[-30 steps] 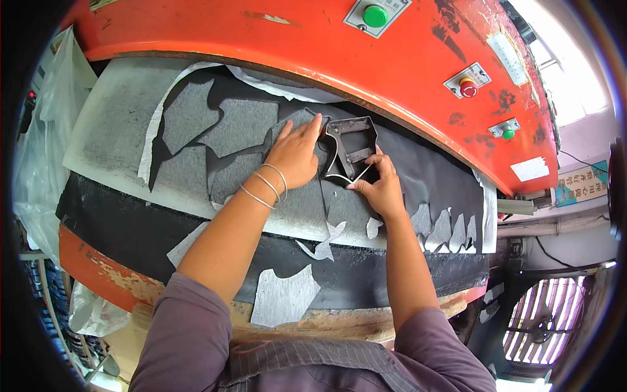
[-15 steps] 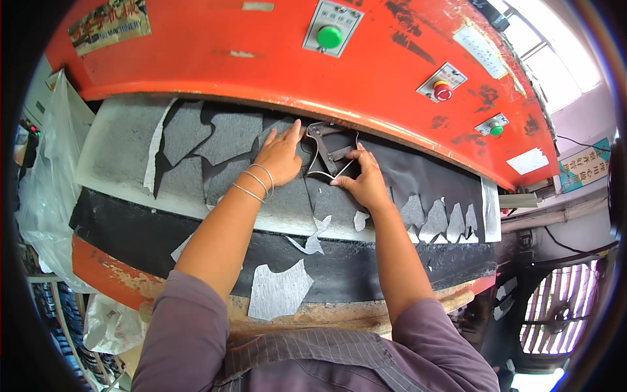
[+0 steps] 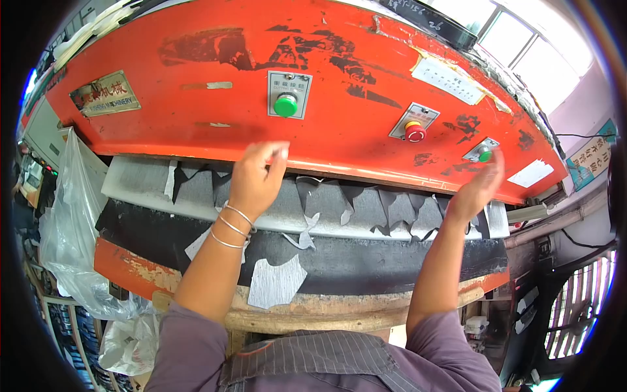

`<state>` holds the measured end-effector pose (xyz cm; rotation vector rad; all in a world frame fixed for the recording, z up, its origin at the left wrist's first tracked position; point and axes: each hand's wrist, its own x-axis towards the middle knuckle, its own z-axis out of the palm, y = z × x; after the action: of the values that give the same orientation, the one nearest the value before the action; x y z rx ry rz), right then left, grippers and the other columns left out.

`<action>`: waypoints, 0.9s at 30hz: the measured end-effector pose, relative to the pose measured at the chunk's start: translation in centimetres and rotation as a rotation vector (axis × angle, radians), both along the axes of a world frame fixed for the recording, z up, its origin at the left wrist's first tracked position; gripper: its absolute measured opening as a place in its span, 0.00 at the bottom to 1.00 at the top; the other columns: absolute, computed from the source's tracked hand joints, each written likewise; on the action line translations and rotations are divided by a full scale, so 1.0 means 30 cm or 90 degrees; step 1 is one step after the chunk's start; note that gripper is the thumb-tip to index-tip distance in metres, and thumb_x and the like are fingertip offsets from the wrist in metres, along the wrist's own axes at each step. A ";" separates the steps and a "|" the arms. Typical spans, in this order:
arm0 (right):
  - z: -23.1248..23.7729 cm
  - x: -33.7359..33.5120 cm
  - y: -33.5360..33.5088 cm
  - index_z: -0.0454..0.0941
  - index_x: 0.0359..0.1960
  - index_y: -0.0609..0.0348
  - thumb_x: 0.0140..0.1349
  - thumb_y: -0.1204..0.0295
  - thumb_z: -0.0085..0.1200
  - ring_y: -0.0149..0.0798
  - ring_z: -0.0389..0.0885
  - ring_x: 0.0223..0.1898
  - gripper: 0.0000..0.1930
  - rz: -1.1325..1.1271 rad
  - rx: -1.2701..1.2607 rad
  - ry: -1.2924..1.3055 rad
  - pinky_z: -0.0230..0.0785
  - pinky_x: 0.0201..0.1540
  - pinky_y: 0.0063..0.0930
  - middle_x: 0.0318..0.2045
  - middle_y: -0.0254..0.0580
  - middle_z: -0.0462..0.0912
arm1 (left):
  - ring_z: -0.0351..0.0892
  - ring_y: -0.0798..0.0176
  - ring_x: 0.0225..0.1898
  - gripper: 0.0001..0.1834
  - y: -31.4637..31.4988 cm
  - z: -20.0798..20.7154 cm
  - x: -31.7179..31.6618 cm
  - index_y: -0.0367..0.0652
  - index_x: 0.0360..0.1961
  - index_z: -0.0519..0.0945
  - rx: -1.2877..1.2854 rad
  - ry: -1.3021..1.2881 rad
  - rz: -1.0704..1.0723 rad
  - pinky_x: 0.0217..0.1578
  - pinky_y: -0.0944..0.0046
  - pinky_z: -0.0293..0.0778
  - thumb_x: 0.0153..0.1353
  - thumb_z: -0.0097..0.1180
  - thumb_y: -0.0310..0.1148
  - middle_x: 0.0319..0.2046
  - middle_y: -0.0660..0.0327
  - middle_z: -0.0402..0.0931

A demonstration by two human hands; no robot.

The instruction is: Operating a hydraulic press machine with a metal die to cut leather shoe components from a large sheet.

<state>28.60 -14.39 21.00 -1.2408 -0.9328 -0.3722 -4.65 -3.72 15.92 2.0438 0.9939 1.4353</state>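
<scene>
My left hand [image 3: 257, 178], holding nothing, is raised in front of the red machine panel [image 3: 189, 108], below the large green push button [image 3: 285, 105]. Its thumb and forefinger stand apart. At the right, my right hand [image 3: 479, 189] reaches with outstretched fingers to the smaller green button [image 3: 484, 155]; whether it touches is unclear. Below the panel, grey-black sheet material [image 3: 405, 210] with jagged cut-outs lies on a white board [image 3: 134, 179]. The metal cutting die seen earlier is mostly or wholly hidden beneath the panel's lower edge.
A red emergency stop button [image 3: 415, 132] sits between the green ones. On the black ledge [image 3: 353, 264] lies a cut grey piece [image 3: 277, 282], near a narrow scrap [image 3: 304, 234]. A clear plastic bag [image 3: 75, 228] hangs at the left.
Both hands have left the metal die and risen to the panel, the right one moving far to the right. My view has tilted up, and the sheet material now shows less beneath the panel.
</scene>
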 end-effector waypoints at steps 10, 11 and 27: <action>0.041 0.180 -0.009 0.50 0.68 0.63 0.68 0.50 0.40 0.56 0.41 0.71 0.36 -0.259 -0.071 -0.025 0.35 0.70 0.45 0.69 0.60 0.45 | 0.68 0.48 0.27 0.12 -0.132 0.221 -0.025 0.41 0.19 0.70 0.178 0.180 -0.008 0.31 0.52 0.66 0.58 0.53 0.31 0.20 0.55 0.68; -0.023 0.145 -0.078 0.53 0.67 0.64 0.68 0.55 0.44 0.53 0.47 0.69 0.33 -0.187 -0.124 -0.091 0.40 0.69 0.43 0.67 0.60 0.50 | 0.68 0.47 0.27 0.12 -0.205 0.193 -0.061 0.41 0.18 0.70 0.123 0.199 -0.009 0.30 0.51 0.66 0.58 0.53 0.31 0.19 0.54 0.68; -0.394 -0.805 -0.761 0.77 0.33 0.57 0.42 0.64 0.66 0.45 0.78 0.37 0.17 0.406 -0.683 -0.480 0.73 0.37 0.36 0.30 0.42 0.77 | 0.73 0.49 0.38 0.10 -0.995 -0.271 -0.282 0.43 0.32 0.79 -0.071 0.316 -0.055 0.40 0.54 0.70 0.53 0.56 0.37 0.32 0.55 0.73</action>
<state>4.44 -37.22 9.18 -1.6573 -2.2855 0.2652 -13.12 -33.56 7.79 2.3785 1.1239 0.8180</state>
